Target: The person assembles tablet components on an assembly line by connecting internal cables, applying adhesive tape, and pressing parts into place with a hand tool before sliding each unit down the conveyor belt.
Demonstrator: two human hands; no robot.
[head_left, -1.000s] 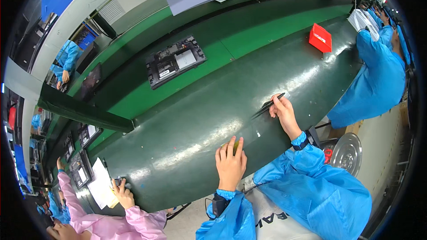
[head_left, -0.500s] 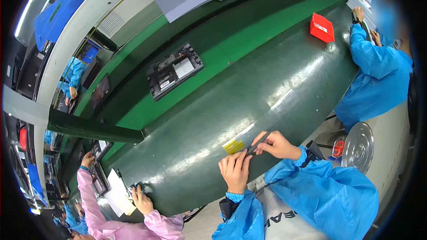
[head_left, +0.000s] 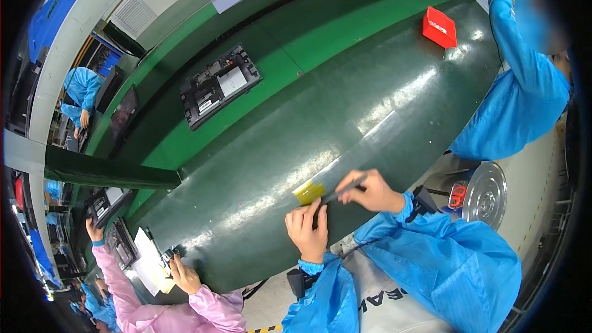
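Over the near edge of the bench, my right hand (head_left: pixel 374 192) grips a dark pen-shaped tool (head_left: pixel 336 196), its fingers closed round the upper part. The tool slants down to the left. At its lower end are the fingertips of my left hand (head_left: pixel 306 229), thumb and forefinger pinched; a dark bit shows between them, and its exact shape is hidden. A patch of yellow tape (head_left: pixel 309 193) lies on the bench just beyond the left fingertips. Farther off, an opened black laptop base (head_left: pixel 221 86) rests on the green strip.
A red bin (head_left: pixel 439 27) holds small white pieces at the far right. On the left, a co-worker in pink handles another laptop base (head_left: pixel 108 205) beside white papers (head_left: pixel 146 263). A co-worker in blue is at the right, near a round stool (head_left: pixel 485 196). A dark post (head_left: pixel 117 169) stands left.
My right hand has drawn slightly away from my left along the tool. The pink-sleeved co-worker has lifted a laptop base. The blue-sleeved co-worker's arm has reached farther up. My view has shifted slightly.
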